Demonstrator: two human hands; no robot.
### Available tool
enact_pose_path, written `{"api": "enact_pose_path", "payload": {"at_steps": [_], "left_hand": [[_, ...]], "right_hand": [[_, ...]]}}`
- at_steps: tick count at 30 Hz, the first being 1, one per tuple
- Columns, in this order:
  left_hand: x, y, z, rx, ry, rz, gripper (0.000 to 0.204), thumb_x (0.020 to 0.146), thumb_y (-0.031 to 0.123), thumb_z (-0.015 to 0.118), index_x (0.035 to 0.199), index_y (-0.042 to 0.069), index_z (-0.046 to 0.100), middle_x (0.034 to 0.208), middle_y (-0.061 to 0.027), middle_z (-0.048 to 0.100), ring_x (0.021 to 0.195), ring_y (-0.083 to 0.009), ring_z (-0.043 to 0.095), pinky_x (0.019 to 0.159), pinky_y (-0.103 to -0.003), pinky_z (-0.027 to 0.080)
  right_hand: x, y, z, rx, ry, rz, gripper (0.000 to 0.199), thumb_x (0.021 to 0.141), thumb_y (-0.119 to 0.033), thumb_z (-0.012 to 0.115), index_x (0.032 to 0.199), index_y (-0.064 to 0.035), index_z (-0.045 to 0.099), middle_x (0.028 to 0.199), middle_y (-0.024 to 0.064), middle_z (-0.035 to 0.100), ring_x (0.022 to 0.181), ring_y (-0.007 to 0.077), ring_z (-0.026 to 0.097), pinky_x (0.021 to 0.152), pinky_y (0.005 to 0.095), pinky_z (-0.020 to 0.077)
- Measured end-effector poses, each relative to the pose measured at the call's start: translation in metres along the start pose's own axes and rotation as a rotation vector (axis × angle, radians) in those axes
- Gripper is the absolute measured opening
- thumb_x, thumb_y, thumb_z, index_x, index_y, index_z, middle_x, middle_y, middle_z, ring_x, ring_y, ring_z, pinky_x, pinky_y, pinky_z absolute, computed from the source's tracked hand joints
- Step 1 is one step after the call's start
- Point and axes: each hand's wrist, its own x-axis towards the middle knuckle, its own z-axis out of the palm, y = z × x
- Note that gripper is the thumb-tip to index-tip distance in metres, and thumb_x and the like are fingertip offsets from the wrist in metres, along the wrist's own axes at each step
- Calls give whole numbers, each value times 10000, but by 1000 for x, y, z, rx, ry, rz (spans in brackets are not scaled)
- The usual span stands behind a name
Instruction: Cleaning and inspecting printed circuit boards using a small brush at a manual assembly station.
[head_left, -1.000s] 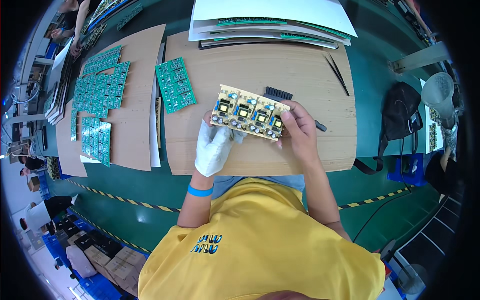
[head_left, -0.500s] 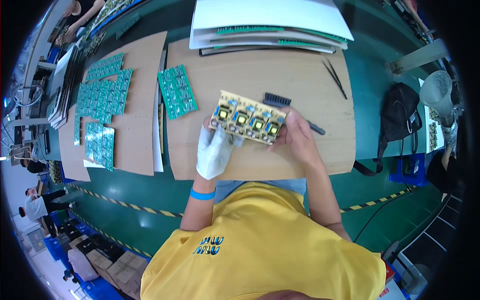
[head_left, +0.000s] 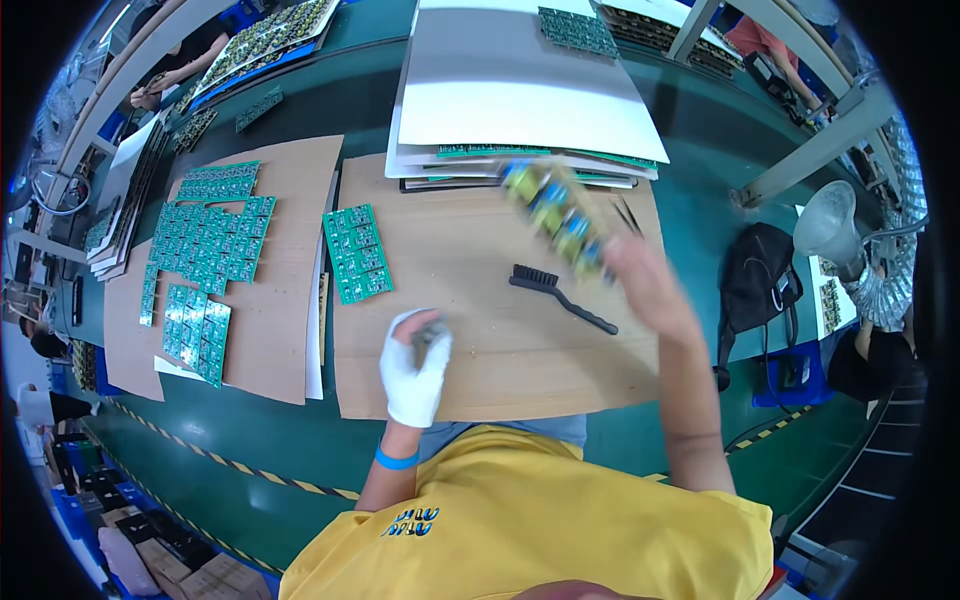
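My right hand (head_left: 650,285), bare and smeared by motion, grips one end of a populated circuit board (head_left: 555,215) with yellow and blue components. The board is tilted in the air over the far right of the cardboard and the front of the board stack. My left hand (head_left: 414,372) wears a white glove with greyed fingertips. Its fingers are loosely curled and apart, with nothing visible in them, above the near part of the cardboard. Between the hands a black brush (head_left: 562,297) lies on the cardboard (head_left: 450,260). A green circuit board panel (head_left: 357,254) rests to the left.
More green panels (head_left: 208,240) lie on a second cardboard sheet at the left. A stack of white sheets (head_left: 520,100) with boards between stands at the back. Tweezers (head_left: 628,215) lie partly behind the right hand. A black bag (head_left: 760,280) and fume duct (head_left: 830,225) are at the right.
The right hand has carried the populated board away from the left hand, up and to the right. The left hand has let go of it. The brush shows fully, and the view has shifted upward.
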Motion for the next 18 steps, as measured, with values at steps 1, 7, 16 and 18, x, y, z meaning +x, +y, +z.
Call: {"api": "enact_pose_path", "payload": {"at_steps": [1,7,16,18], "left_hand": [[-1,-2,-5,-2,6,4,423,932,-22,652,1338,31,546,1219,-71,616,1054,-162,612,938,-306,505],[19,13,-34,369,425,67,577,789,21,820,1304,-3,562,1237,-135,607,1122,-262,595,995,-383,482],[56,5,-39,777,304,-28,1006,629,228,961,1430,-98,446,1309,-270,562,1232,-452,523,1088,-534,405],[67,8,-31,814,306,-107,967,639,197,946,1418,-102,457,1289,-263,565,1208,-440,544,1066,-516,432]], "right_hand": [[28,-11,-16,-173,123,-146,404,1097,-288,510,1335,23,611,1242,184,667,1108,304,625,962,361,488],[153,89,-132,-785,221,-60,525,1079,-348,537,1510,-50,498,1503,225,472,1427,383,423,1160,418,377],[205,111,-109,-949,309,-134,479,1054,-282,591,1475,-60,537,1490,228,505,1392,394,473,1141,426,410],[180,68,-80,-850,409,-175,460,1034,-247,621,1450,-60,559,1465,219,538,1372,397,497,1137,430,417]]}}
